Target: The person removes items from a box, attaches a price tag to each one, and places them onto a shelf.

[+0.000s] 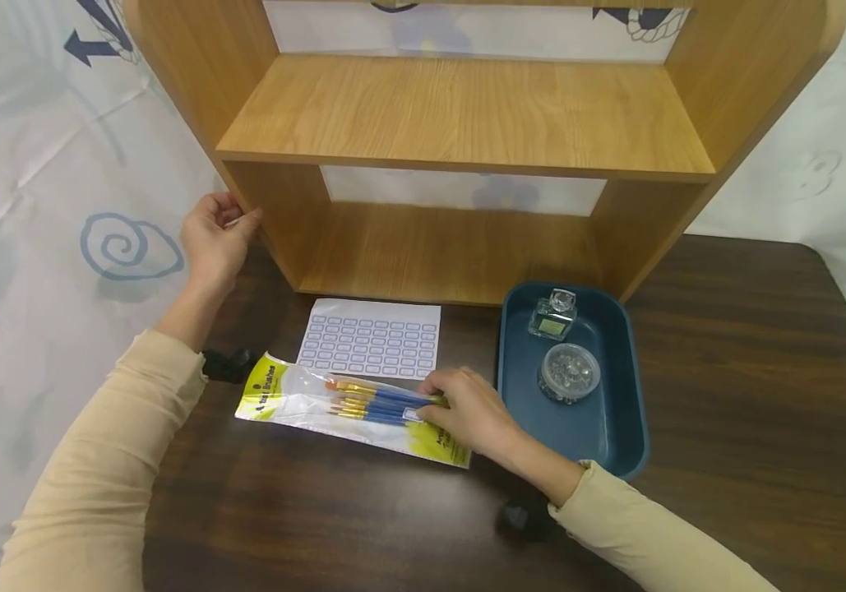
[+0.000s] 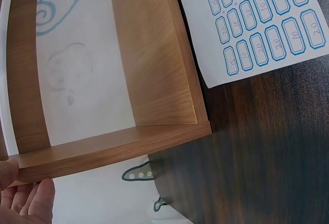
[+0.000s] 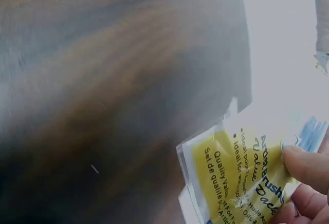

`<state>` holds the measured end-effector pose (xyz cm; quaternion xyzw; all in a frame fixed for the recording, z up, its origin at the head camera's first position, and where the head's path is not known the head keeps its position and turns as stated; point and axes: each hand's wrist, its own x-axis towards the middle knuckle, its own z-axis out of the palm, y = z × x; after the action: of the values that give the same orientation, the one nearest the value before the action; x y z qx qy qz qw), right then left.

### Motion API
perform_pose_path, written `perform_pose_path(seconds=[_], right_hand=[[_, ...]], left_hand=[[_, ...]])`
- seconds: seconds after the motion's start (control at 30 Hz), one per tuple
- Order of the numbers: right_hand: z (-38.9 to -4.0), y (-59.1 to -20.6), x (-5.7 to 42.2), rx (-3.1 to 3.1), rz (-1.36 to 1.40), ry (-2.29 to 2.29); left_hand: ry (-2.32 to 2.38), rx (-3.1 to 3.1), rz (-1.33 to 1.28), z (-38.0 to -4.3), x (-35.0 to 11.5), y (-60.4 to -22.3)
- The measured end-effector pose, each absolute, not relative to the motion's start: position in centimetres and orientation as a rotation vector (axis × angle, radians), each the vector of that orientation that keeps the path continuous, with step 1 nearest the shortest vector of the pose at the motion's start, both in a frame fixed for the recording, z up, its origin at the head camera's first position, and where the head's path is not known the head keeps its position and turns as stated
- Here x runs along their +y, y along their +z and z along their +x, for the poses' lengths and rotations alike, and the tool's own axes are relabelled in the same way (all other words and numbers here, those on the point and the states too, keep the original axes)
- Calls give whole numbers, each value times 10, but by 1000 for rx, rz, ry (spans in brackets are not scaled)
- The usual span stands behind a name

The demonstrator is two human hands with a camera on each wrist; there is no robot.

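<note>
My right hand (image 1: 470, 409) pinches one end of a clear packet of artist brushes (image 1: 386, 404) with yellow printed ends and blue-handled brushes inside. A small price label sits on the packet beside the thumb. In the right wrist view, the thumb and fingers grip the packet's yellow printed end (image 3: 234, 178). My left hand (image 1: 217, 234) grips the left side panel's front edge of a wooden shelf unit (image 1: 260, 177). The left wrist view shows the thumb on one face of that panel and the fingers (image 2: 41, 201) on the other.
A sheet of blue-bordered price labels (image 1: 371, 337) lies before the shelf. To the right, a dark blue tray (image 1: 633, 403) holds a small glass bottle (image 1: 552, 316) and a round clear-lidded tub (image 1: 569, 372). Everything stands on a dark wooden table (image 1: 755, 345).
</note>
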<state>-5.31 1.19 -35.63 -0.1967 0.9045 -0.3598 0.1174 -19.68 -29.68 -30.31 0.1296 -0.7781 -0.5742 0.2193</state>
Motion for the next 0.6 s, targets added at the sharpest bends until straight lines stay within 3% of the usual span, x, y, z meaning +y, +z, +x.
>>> perform_pose_path(seconds=[0.3, 0.6], right_hand=[[-67, -309, 37, 2663, -600, -1098], [-105, -250, 62, 2716, -695, -1111]], left_hand=[[-1481, -2272, 387, -196, -297, -307], [-1503, -2311, 429, -194, -301, -308]])
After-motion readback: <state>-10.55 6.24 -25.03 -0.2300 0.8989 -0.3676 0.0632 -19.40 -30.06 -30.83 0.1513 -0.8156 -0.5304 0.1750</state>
